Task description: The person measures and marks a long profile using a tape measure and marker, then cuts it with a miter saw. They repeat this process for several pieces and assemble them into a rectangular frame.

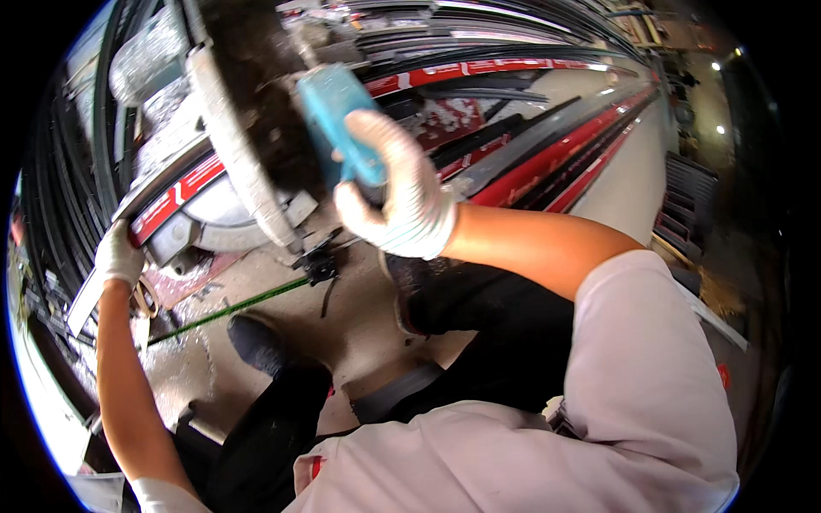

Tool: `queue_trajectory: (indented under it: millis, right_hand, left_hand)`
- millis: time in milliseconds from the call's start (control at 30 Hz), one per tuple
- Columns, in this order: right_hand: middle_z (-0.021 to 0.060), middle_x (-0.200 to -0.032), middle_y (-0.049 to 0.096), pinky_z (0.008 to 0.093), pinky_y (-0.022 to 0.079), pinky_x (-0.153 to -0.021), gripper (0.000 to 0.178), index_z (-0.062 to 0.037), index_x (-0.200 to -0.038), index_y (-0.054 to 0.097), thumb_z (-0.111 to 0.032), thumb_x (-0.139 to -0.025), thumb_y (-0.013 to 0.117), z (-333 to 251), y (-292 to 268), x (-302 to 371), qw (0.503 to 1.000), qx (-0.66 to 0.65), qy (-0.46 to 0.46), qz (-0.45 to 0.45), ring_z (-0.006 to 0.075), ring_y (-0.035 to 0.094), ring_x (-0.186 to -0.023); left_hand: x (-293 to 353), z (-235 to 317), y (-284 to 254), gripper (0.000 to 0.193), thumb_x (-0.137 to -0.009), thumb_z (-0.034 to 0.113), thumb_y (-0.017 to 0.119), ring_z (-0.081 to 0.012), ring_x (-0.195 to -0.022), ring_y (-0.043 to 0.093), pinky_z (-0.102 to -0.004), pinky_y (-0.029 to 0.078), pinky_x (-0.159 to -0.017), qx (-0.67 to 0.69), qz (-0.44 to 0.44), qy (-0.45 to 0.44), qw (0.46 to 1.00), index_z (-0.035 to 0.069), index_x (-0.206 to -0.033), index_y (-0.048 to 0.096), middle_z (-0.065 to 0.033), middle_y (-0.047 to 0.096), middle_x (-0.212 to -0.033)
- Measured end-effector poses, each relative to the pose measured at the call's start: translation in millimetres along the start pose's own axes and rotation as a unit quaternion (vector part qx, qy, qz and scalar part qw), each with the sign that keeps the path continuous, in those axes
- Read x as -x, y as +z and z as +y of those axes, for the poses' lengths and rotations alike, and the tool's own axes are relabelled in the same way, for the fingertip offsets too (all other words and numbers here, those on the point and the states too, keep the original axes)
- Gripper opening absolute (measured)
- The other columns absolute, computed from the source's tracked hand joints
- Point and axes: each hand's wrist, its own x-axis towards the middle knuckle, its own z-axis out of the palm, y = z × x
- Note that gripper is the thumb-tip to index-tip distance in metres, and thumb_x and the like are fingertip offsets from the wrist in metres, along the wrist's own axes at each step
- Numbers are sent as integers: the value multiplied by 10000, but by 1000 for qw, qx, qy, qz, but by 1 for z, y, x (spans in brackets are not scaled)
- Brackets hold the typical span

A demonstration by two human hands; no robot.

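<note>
My right hand (399, 188), in a white knitted glove, is wrapped round the teal handle (335, 107) of a chop saw. Left of the handle is the saw's worn pale blade guard (244, 158). On the saw's base (224, 209) lies a long dark profile with a red-and-white protective film (181, 195), passing under the guard. At its near left end my left hand (119, 255), gloved too, is closed round the profile. Some of its fingers are hidden, and the blade's cutting edge cannot be made out.
Bundles of dark profiles (56, 188) stand at the left. More long profiles with red film (530, 179) stretch away at the right. A green strip (244, 305) lies on the floor before my shoes (256, 340), with shavings scattered about.
</note>
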Motion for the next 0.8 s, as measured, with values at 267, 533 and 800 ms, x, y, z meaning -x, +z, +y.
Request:
queue_trajectory:
  millis: [267, 533, 800]
  right_hand:
    - [104, -1149, 658, 297, 580, -816, 492, -59, -1488, 448, -85, -1028, 621, -22, -5, -108, 989, 62, 59, 122, 159, 673, -935]
    - [54, -951, 671, 323, 554, -699, 373, -104, -1390, 607, -114, -1019, 641, 0, -47, -198, 985, -86, 143, 39, 148, 628, -757]
    - [123, -994, 711, 380, 555, -833, 408, -66, -1366, 652, -221, -989, 667, 31, -35, -247, 981, -42, 171, 83, 242, 653, -884]
  left_hand:
    - [15, 19, -34, 513, -848, 128, 703, -396, -1141, 714, -460, 568, -1004, -1, -30, -12, 999, 100, -1359, 671, -203, 735, -1245]
    - [60, 37, -89, 299, -889, 154, 698, -384, -1076, 739, -452, 588, -933, -84, -51, -5, 995, 106, -1184, 725, -179, 769, -1132]
    - [111, 74, -198, 323, -905, 248, 700, -382, -1102, 737, -445, 581, -959, -153, -156, -98, 971, 122, -1202, 723, -202, 768, -1146]
